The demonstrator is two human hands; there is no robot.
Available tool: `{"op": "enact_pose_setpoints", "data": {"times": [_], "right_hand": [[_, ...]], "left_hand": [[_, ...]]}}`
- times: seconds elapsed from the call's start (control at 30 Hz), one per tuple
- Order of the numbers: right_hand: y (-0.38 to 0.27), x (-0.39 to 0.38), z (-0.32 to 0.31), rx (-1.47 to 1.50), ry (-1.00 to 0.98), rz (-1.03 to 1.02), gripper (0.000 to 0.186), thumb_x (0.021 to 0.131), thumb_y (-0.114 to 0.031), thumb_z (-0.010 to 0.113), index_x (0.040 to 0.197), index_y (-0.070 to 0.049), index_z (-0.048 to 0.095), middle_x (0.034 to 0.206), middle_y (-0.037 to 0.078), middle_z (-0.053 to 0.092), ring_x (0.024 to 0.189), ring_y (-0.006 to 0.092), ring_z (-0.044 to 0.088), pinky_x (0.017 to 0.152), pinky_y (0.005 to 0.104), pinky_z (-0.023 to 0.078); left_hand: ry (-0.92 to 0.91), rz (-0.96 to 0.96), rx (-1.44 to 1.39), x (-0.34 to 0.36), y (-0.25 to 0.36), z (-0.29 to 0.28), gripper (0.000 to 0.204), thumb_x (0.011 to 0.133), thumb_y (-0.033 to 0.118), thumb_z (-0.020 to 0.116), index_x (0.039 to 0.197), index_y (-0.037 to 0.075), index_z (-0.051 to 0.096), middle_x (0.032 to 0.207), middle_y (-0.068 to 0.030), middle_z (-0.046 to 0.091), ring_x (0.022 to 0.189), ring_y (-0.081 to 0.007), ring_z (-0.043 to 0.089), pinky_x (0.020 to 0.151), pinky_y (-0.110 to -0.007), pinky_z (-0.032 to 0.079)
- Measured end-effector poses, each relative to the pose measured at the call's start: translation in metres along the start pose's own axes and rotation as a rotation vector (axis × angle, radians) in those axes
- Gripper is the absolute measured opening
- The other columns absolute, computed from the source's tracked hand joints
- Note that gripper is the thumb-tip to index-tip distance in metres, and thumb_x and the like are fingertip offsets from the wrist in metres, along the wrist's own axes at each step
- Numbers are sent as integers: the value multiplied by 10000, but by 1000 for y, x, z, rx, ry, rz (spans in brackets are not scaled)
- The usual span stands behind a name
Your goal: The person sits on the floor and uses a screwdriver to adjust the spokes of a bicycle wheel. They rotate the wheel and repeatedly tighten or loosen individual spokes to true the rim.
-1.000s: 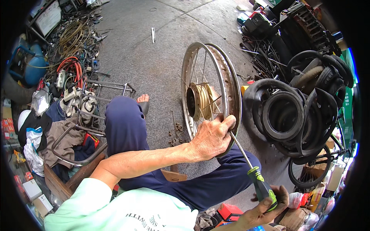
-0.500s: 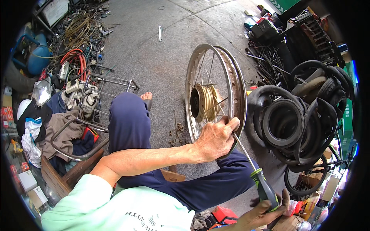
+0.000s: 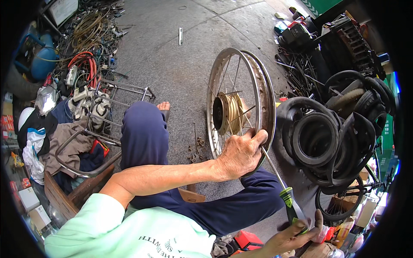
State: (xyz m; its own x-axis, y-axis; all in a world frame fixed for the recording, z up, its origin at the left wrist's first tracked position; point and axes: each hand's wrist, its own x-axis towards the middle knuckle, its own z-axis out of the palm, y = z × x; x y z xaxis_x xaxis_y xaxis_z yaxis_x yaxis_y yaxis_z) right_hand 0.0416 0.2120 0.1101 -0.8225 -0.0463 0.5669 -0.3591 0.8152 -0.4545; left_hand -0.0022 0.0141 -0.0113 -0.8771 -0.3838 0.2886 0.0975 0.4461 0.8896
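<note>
A spoked metal wheel (image 3: 265, 92) without a tyre stands upright in front of me; its rim is scuffed and rusty inside, and its wide hub (image 3: 234, 112) is yellowish. My left hand (image 3: 241, 157) is closed around the near side of the rim, over some spokes. From the lower right, a screwdriver (image 3: 292, 205) with a black and green handle points at the rim, its shaft reaching my left thumb; the tip is hidden there. My right hand (image 3: 294, 238) holds the handle's end between thumb and fingers.
Old tyres and tubes (image 3: 316, 137) are heaped right of the wheel, with a bicycle wheel (image 3: 340, 200) below them. A metal-framed chair (image 3: 88, 170) and clothes lie at left, near tangled cables (image 3: 88, 32). Small metal pieces (image 3: 198, 148) are scattered on the floor.
The fingers of my right hand have shifted around the end of the screwdriver handle. My left hand and the wheel stay almost where they were.
</note>
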Motion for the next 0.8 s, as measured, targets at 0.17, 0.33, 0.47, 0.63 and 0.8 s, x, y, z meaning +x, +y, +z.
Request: {"op": "enact_pose_setpoints", "data": {"times": [0.17,0.33,0.47,0.63,0.8], "right_hand": [[4,1,-4,22,-45,28,473,976,-213,599,1295,105,456,1161,179,549,870,191,586,778,263,488],[5,-6,-1,274,-86,-107,583,911,-129,649,1354,119,362,1169,216,509,880,232,621,685,296,558],[-2,1,5,75,32,-26,640,978,-375,626,1371,66,379,1054,169,561,801,181,609,600,259,518],[-7,-2,-3,101,-33,163,534,986,-277,615,1329,82,421,1092,175,558,780,166,595,533,227,480],[0,-9,5,248,-27,-83,529,919,-199,649,1307,90,437,1140,182,550,828,202,627,576,226,519]], "left_hand": [[3,-20,9,0,-2,0,269,823,45,653,1051,66,511,824,-179,624,698,-385,665,611,-461,547],[-5,-17,-7,0,-2,1,288,822,51,655,1069,65,506,830,-181,621,707,-389,663,622,-467,543],[-28,-20,14,-2,-1,-2,298,823,52,656,1080,62,505,849,-185,622,726,-389,669,632,-471,543],[-26,-16,-31,0,-2,0,346,816,22,652,1120,57,490,907,-194,633,763,-395,677,657,-470,551],[36,6,-75,1,-1,-1,360,807,29,652,1120,68,480,895,-205,607,730,-409,664,615,-479,555]]}}
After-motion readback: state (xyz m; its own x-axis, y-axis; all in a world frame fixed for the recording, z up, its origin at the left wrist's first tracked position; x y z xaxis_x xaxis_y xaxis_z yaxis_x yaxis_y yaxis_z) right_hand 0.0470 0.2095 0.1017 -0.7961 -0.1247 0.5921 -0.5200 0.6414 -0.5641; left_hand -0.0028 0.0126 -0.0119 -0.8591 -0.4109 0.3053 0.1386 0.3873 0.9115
